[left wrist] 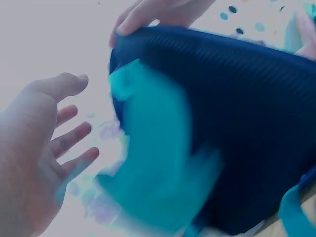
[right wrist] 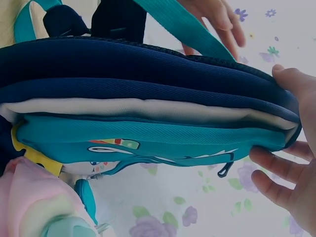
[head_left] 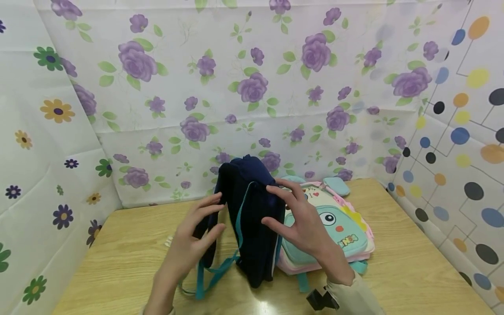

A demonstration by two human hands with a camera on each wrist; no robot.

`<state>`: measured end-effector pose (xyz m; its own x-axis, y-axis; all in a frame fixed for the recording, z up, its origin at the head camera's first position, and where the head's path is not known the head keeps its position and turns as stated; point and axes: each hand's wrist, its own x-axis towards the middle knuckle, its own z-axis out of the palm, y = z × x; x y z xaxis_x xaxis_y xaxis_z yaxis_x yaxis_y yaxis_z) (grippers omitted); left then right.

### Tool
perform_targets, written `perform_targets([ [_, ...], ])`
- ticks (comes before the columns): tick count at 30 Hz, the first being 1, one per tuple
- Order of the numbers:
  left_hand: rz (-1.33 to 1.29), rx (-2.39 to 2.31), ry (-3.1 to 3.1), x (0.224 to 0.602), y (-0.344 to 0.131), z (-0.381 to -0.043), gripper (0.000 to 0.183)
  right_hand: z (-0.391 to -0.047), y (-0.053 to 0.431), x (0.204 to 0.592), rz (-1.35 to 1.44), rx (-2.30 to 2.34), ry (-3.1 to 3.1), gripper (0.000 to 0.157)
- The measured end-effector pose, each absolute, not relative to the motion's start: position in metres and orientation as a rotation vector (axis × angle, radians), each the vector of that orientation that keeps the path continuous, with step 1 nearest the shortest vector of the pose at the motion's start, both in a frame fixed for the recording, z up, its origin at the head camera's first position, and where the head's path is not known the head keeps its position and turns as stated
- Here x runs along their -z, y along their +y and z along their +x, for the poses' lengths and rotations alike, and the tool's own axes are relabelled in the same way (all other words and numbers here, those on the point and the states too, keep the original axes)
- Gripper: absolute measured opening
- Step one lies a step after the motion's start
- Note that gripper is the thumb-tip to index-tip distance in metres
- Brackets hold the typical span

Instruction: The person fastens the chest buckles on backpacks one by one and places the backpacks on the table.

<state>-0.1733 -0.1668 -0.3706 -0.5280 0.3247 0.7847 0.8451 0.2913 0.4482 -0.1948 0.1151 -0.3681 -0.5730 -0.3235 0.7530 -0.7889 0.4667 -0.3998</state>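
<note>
A navy blue backpack [head_left: 257, 227] stands on its narrow end on the table, its back panel and shoulder straps turned left. In the right wrist view its teal front pocket [right wrist: 148, 138] has a zip pull. My right hand [head_left: 301, 218] holds the backpack's upper edge, thumb on the back panel side and fingers on the front pocket side. To the left, my left hand [head_left: 193, 236] is beside the straps with fingers spread. The left wrist view shows this hand [left wrist: 49, 128] apart from the pack, near a blurred teal strap [left wrist: 153, 148].
A pink and mint backpack [head_left: 334, 236] with a cartoon eye lies on the table [head_left: 118, 262] just right of the navy one. Behind stands a floral cloth [head_left: 220, 87], with patterned cloths at both sides. A small black object [head_left: 322, 300] is by my right cuff.
</note>
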Motion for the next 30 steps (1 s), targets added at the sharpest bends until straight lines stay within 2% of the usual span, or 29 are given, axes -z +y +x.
perform_targets([
  [4,-0.923,1.185,-2.1,0.372,-0.188,-0.175,0.047,-0.194,0.117,0.368,0.915,-1.025,-2.134,0.063],
  [17,-0.555,1.155,-2.589,0.388,-0.254,-0.186,0.029,-0.196,0.121,0.369,0.902,-1.038,-2.17,0.066],
  [26,-0.396,1.396,-2.927,0.394,-0.284,-0.181,0.047,-0.197,0.123,0.369,0.891,-1.037,-2.191,0.067],
  [30,-0.317,1.366,-3.023,0.396,-0.286,-0.184,0.058,-0.199,0.125,0.368,0.886,-1.03,-2.192,0.066],
])
